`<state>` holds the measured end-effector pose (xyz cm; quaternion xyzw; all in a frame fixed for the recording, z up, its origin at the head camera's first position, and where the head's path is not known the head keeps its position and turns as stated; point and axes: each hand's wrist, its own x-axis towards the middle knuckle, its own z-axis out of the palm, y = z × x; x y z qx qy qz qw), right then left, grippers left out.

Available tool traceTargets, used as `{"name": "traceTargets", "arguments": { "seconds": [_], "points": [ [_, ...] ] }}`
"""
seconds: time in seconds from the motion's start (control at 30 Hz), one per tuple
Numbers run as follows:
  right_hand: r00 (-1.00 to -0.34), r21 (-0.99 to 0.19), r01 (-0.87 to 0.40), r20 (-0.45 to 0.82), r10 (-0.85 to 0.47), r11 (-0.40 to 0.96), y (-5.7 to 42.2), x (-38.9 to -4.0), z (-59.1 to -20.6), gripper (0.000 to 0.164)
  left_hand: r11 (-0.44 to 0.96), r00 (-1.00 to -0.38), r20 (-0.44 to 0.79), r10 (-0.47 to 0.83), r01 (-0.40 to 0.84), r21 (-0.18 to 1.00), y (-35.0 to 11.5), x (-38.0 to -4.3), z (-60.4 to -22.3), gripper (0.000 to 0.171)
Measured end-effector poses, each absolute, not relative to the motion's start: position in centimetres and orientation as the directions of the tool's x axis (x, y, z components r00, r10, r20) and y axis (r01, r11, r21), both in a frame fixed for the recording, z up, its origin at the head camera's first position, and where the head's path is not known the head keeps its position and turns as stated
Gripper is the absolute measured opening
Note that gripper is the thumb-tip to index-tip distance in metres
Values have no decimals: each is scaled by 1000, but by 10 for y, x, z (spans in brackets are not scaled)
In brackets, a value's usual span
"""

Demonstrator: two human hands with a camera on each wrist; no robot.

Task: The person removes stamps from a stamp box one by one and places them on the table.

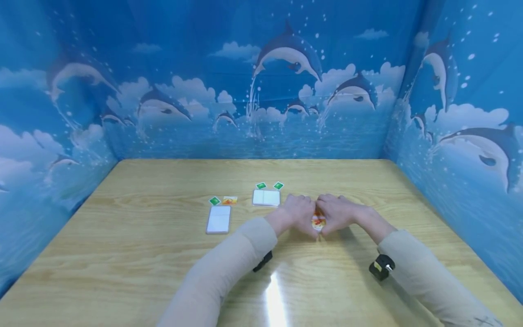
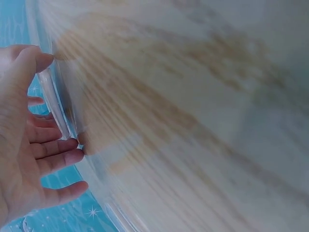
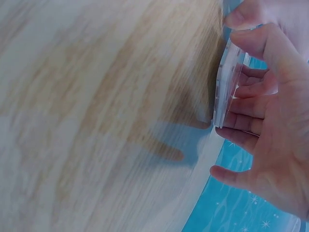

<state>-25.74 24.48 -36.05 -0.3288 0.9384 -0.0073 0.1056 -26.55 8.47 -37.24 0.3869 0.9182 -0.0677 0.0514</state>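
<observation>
Both hands are close together at the right of the table's middle, around a flat clear-edged case (image 3: pixel 227 82) with an orange-and-white picture (image 1: pixel 318 221) showing between them in the head view. My left hand (image 1: pixel 300 214) grips its left side, thumb at the near edge and fingers at the far one. On the right side my right hand (image 1: pixel 337 212) grips it the same way, its little finger held away from the case. The left wrist view shows the case (image 2: pixel 54 104) edge-on, low over the table. My palms and fingers hide much of it.
Left of my hands lie two white flat cases, one upright (image 1: pixel 219 220) and one sideways (image 1: pixel 266 197). Behind the first are a small green card (image 1: pixel 214 200) and an orange card (image 1: pixel 230 200). Green cards (image 1: pixel 278 185) lie behind the second. A dolphin-print curtain (image 1: pixel 196 127) surrounds the table.
</observation>
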Motion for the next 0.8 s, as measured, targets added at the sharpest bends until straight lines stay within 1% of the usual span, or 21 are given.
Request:
{"name": "traceTargets", "arguments": {
  "seconds": [0.43, 0.8],
  "points": [
    [-764, -86, -610, -199, -614, 788, 244, -259, -360, 62, 705, -706, -144, 694, 706, -65, 85, -267, -372, 74],
    [-770, -97, -602, -193, -608, 793, 244, -258, -362, 54, 717, -716, -154, 680, 694, -63, 87, -266, -372, 76]
  ]
}}
